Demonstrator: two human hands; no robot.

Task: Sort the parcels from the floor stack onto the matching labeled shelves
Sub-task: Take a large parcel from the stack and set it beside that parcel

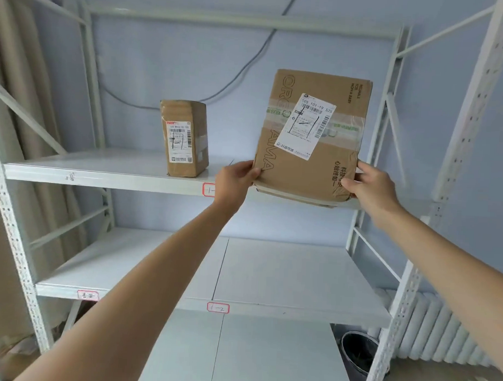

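A large cardboard parcel stands right of centre in the frame, upright and tilted a little, its lower edge at the front lip of the upper shelf. Whether that edge rests on the shelf or hangs just above it cannot be told, since both hands cover the bottom corners. A white shipping label sits slanted on its face, over a band of clear tape; the top row of digits is readable, the smaller print is not.

The left hand grasps the parcel's lower left corner, thumb on the front face, the fingers hidden behind. The right hand grips the lower right corner, thumb pressed on the front, the other fingers wrapped round the side edge.

Left of it on the same shelf, well apart, a smaller brown parcel stands upright with its own label, print too small to read. A red-bordered tag on the shelf's front edge is partly covered by the left hand.

Below, the lower shelf carries two red-bordered tags with handwritten marks that are hard to make out. At lower right a dark bin and a white radiator are partly hidden behind the rack's post. A grey cable hangs on the wall, top centre.
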